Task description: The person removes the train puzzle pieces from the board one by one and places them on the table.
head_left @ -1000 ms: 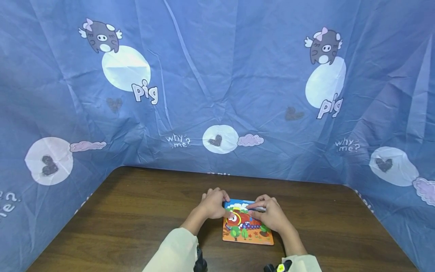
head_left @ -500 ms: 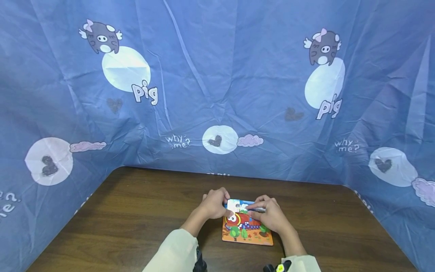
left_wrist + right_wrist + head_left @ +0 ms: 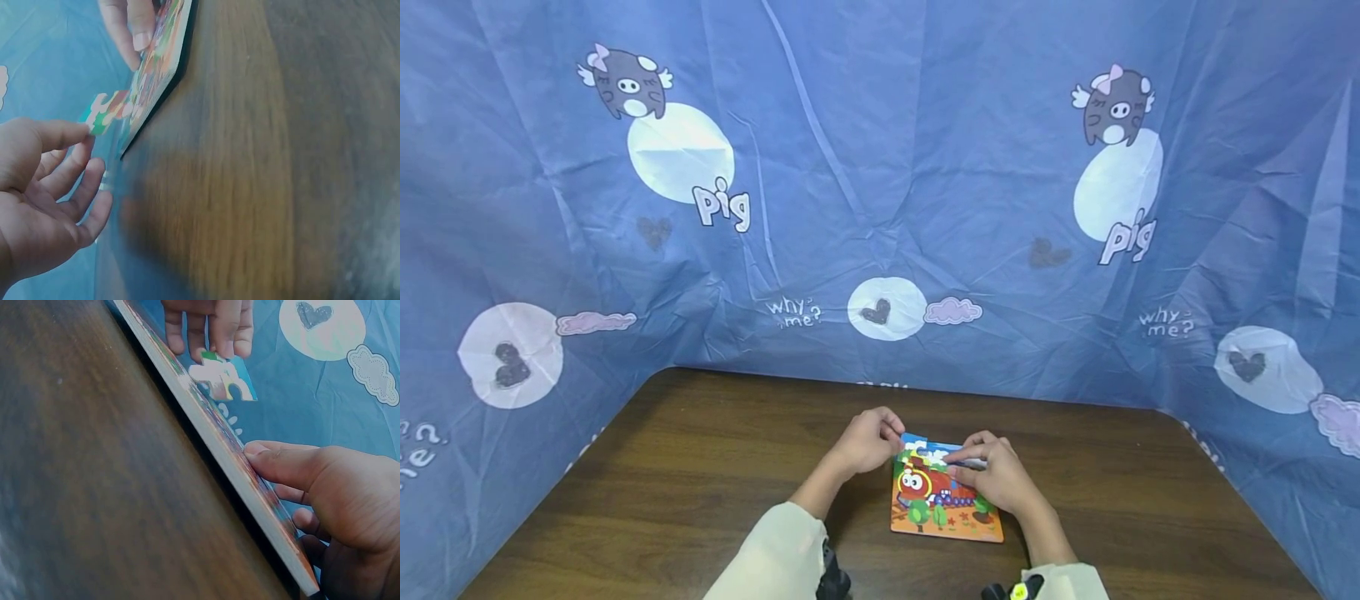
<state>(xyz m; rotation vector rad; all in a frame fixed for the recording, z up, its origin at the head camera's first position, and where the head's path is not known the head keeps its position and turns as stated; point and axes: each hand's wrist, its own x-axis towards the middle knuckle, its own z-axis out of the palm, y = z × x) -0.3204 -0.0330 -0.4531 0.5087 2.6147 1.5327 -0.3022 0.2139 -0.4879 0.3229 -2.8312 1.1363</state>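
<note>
Puzzle piece (image 3: 226, 382) is pinched between the thumb and finger of your left hand (image 3: 867, 442), at the far left corner of the picture board (image 3: 947, 521); whether they touch is unclear. Your right hand (image 3: 996, 472) rests fairly straight fingers on the board. You seem mid-fitting or mid-lifting; next calls for levelling the piece and steadying the board.

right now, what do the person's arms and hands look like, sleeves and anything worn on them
The left hand and right hand are bare, without gloves. The left sleeve and right sleeve are pale cream, ending short of the wrists. Below each forearm is a small black device, the left one and the right one, which shows a yellow mark.
</note>
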